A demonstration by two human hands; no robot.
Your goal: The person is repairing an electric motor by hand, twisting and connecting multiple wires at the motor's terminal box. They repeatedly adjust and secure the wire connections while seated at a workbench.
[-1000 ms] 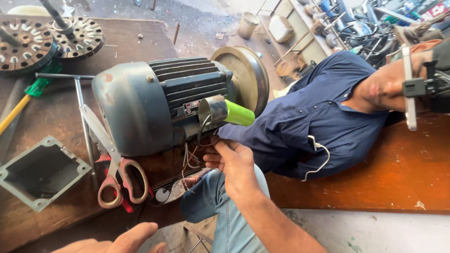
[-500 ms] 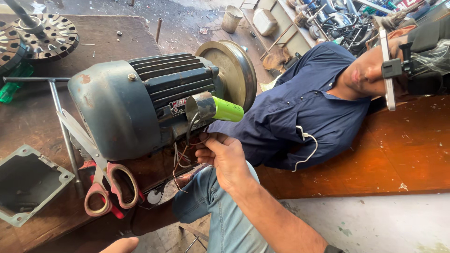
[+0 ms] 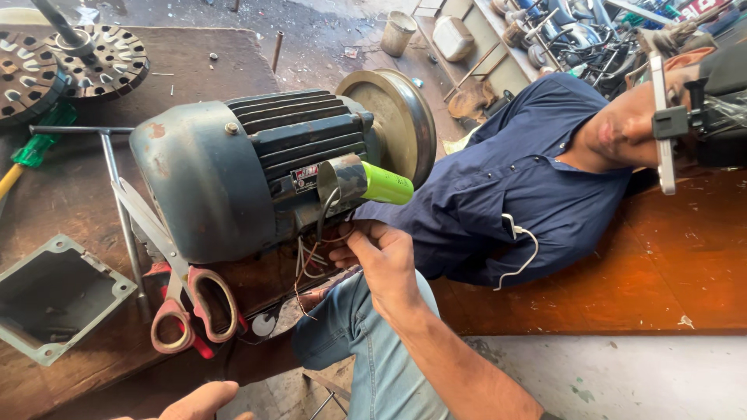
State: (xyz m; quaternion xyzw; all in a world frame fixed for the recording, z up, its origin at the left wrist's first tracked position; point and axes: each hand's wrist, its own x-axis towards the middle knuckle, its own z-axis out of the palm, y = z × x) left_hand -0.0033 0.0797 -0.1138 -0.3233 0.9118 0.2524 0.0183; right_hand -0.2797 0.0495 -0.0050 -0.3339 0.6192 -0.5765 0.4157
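- The electric motor (image 3: 241, 175) lies on the wooden workbench (image 3: 685, 264), long axis toward its pulley (image 3: 397, 117) upper right.
- The right hand (image 3: 381, 257) pinches the wires (image 3: 307, 260) beneath the motor.
- The left hand (image 3: 198, 403) is cut off at the bottom edge; its grip cannot be told.

A grey electric motor (image 3: 233, 175) lies on its side on a worn wooden table (image 3: 194, 70), its pulley wheel (image 3: 393, 117) facing away. A cylinder with a green end (image 3: 366, 183) sticks out from the motor's side, and thin wires (image 3: 307, 260) hang below it. The right hand (image 3: 381, 260) pinches these wires just under the cylinder. The left hand (image 3: 198, 400) shows only at the bottom edge, holding nothing visible. Red-handled scissors (image 3: 187, 303) lie against the motor's base, near an open grey metal box (image 3: 54, 295). Another person in a dark blue shirt (image 3: 506, 187) leans on the table beside the motor.
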